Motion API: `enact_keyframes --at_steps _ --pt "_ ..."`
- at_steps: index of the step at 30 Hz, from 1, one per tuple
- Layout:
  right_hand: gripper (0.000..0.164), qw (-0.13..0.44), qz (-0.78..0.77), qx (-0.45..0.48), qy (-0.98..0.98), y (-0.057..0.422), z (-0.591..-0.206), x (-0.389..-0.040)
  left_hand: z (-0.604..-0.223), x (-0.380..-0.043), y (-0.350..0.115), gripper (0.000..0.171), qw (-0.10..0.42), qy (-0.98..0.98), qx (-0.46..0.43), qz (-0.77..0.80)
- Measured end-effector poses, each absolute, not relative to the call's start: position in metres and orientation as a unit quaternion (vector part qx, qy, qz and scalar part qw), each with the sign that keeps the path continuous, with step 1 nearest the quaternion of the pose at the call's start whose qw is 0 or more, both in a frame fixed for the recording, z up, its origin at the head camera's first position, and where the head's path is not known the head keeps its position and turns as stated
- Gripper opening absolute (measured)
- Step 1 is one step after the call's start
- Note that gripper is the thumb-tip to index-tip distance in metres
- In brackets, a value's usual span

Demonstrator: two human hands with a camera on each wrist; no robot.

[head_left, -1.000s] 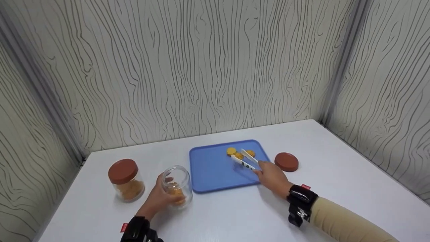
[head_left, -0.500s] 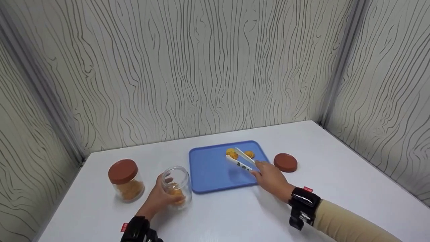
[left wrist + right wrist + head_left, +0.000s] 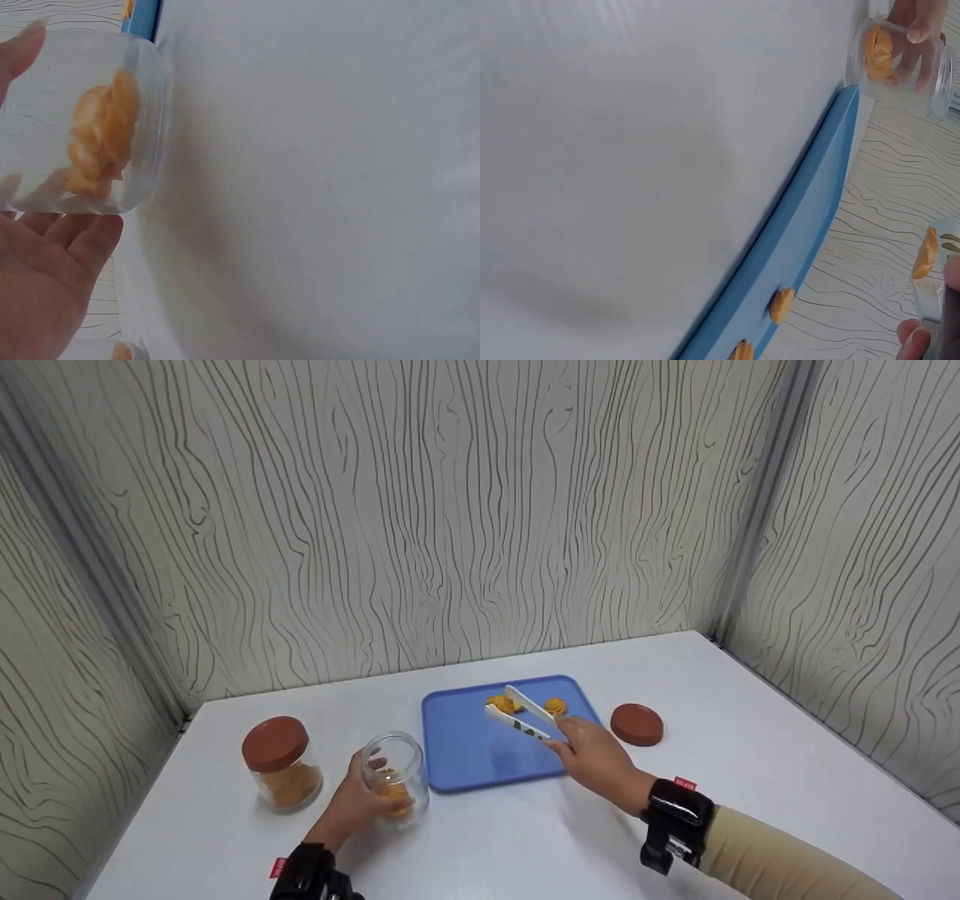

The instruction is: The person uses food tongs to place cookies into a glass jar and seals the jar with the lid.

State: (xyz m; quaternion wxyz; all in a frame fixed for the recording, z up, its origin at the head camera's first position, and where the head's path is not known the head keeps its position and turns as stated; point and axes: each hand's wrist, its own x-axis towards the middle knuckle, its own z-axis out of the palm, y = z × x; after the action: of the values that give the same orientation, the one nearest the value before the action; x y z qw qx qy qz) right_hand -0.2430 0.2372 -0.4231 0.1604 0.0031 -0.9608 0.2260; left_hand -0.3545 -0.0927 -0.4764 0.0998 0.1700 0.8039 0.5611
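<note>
My left hand [image 3: 352,804] grips an open glass jar [image 3: 416,780] around its side. Several orange piped cookies [image 3: 105,139] lie at the bottom of that jar. In my right hand [image 3: 596,757] are white tongs [image 3: 534,707] with dark spots, pinched between thumb and fingers. A cookie [image 3: 925,253] sits between the tong tips, lifted above the blue tray [image 3: 465,750]. On the tray, one swirled cookie [image 3: 555,706] lies to the right of the tongs, and another, partly hidden in the head view, lies behind the tong tips.
Left of the open jar stands a second jar [image 3: 291,786] of cookies with a brown-red lid on. A loose brown-red lid [image 3: 637,724] lies right of the tray. Wood-patterned panels [image 3: 450,510] enclose the white table [image 3: 495,847] at the back and sides.
The tongs have picked up a cookie from the tray, and my right hand has moved left with it. My left hand and the jar have stayed in place.
</note>
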Motion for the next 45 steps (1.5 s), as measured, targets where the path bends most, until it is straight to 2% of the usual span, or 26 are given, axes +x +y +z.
enact_keyframes --at_steps 7,13,21,45 --pt "0.046 0.181 0.227 0.046 -0.956 0.225 -0.418 -0.240 -0.474 -0.354 -0.092 0.100 0.103 0.812 0.155 0.554" --pt "0.045 0.175 0.231 0.086 -0.953 0.212 -0.412 -0.238 -0.474 -0.354 -0.091 0.099 0.104 0.814 0.152 0.551" --pt "0.042 0.224 0.214 0.176 -0.934 0.195 -0.408 -0.239 -0.474 -0.354 -0.090 0.103 0.104 0.817 0.153 0.546" --pt "0.043 0.182 0.226 0.211 -0.933 0.155 -0.412 -0.246 -0.473 -0.355 -0.089 0.102 0.122 0.817 0.143 0.545"
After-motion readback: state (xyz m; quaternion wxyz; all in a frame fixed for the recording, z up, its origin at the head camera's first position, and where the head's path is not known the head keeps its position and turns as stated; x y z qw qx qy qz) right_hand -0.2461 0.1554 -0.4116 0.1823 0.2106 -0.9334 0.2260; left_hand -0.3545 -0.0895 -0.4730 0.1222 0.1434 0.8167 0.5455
